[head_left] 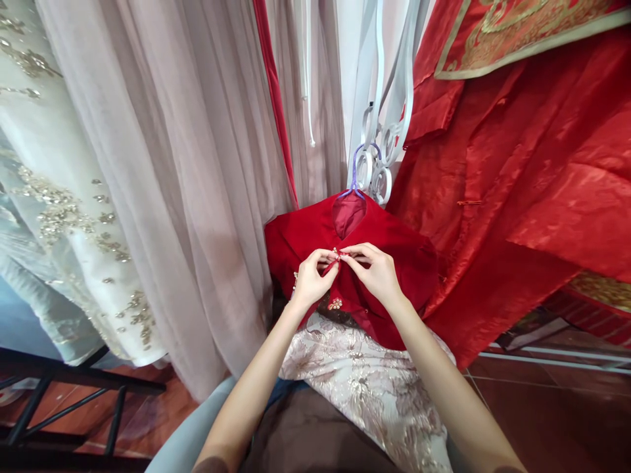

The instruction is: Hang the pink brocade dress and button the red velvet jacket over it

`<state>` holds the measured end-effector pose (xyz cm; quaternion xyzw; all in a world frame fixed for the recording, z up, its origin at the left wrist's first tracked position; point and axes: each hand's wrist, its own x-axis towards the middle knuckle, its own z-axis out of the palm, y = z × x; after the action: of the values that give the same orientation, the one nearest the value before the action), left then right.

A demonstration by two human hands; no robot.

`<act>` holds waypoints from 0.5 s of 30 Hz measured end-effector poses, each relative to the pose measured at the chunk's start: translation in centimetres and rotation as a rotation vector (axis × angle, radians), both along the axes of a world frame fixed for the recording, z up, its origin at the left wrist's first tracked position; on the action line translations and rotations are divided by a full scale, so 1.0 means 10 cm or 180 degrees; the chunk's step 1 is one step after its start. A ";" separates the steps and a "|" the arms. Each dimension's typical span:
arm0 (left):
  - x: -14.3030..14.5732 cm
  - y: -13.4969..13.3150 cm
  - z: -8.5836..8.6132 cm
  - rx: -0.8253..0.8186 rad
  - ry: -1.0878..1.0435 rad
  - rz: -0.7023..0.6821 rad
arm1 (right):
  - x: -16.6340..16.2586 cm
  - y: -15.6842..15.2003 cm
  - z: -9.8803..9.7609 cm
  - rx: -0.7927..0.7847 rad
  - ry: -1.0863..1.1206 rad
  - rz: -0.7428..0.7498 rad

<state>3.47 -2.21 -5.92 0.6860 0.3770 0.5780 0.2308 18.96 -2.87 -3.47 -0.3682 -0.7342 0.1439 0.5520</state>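
A red velvet jacket (394,256) hangs from a purple hanger (354,167) hooked on a white scrolled metal frame (407,85). My left hand (315,276) pinches the jacket's front edge just below the neckline. Opposite it, my right hand (372,269) pinches the other front edge, and the fingertips of both hands nearly meet around a small fastening. That fastening is mostly hidden by the fingers. Lower on the front opening sits a jewelled flower-shaped ornament (336,304). Patterned pale fabric (365,374) with metallic flowers lies beneath the jacket.
Sheer pale pink drapery (197,164) and a white gown with gold beading (64,210) hang at the left. Red satin garments (517,164) fill the right side. A black metal rack (73,378) stands at lower left on the reddish tiled floor (542,407).
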 end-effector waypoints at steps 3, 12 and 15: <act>-0.08 0.02 0.08 -0.0131 0.0130 -0.0238 | 0.01 0.00 0.00 -0.0072 -0.0060 0.0009; -0.16 0.15 0.29 0.0288 0.1190 -0.0210 | 0.03 0.07 -0.07 0.0069 -0.0094 -0.0045; -0.20 0.18 0.29 0.0404 0.1335 -0.0324 | 0.02 0.07 -0.09 0.0148 0.0027 -0.0047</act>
<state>1.48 -0.41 -2.98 0.8224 0.3445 0.4328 0.1327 19.15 -2.18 -4.36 -0.3600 -0.7322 0.1242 0.5647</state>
